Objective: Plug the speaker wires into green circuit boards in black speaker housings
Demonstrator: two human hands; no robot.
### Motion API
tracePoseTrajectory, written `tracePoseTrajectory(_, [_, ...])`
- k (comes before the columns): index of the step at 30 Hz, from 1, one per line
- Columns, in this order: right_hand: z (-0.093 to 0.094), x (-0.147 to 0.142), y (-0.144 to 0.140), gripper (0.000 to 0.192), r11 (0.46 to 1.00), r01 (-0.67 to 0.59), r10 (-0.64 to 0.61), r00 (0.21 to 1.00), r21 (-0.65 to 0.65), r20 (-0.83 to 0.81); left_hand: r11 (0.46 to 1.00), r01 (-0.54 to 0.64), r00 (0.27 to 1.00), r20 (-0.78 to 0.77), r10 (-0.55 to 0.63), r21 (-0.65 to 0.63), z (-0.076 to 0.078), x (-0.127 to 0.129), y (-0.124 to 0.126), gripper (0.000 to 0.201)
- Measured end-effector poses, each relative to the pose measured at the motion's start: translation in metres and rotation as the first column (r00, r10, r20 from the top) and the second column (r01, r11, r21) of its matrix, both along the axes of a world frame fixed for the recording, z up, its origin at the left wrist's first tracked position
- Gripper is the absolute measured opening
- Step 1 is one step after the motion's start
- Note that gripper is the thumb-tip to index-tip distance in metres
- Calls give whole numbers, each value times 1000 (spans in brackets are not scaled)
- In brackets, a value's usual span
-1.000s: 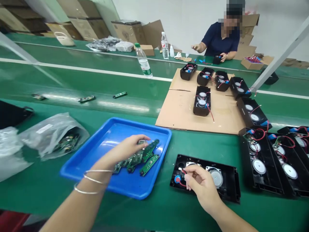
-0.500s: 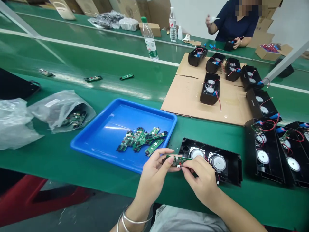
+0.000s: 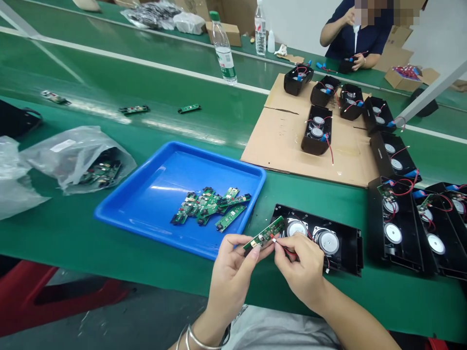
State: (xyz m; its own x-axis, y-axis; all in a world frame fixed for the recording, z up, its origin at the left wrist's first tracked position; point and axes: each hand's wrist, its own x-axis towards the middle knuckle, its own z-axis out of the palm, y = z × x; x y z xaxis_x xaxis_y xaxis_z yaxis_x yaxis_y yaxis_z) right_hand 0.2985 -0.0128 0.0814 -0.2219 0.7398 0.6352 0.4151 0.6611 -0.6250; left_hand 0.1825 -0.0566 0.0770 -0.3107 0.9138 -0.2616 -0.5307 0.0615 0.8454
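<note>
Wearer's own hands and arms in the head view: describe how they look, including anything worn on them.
Both the left hand and the right hand are ungloved, and no rings show on the fingers. Thin, rounded, silvery bangles circle the left wrist. The right forearm shows no sleeve, bracelet or watch.

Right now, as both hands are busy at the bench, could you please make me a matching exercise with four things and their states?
1. Blue tray
2. Left hand
3. Right hand
4. Cardboard sheet

A. Pinching a white connector
B. Lying under several black speaker housings
C. Grip closed on one green circuit board
D. Bearing a pile of loose circuit boards

Pairs: 1-D, 2-C, 3-A, 4-B.
</note>
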Motion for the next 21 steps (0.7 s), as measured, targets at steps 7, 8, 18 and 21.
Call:
tracePoseTrajectory(7, [-1, -2, 0, 16, 999, 42, -42, 999, 23, 3, 1000, 18, 993, -116, -16, 13, -8, 4, -9, 31])
tracePoseTrajectory(8, [-1, -2, 0, 17, 998, 53, -53, 999, 22, 10, 999, 23, 992, -125, -19, 27, -8, 5, -9, 29])
tracePoseTrajectory(18, [-2, 0, 5, 20, 993, -4, -6, 997, 120, 82, 998, -51, 998, 29, 49, 47, -5, 9, 4, 15])
tracePoseTrajectory(21, [-3, 3, 8, 22, 990, -50, 36, 994, 132, 102, 998, -59, 998, 22, 59, 10, -3, 9, 5, 18])
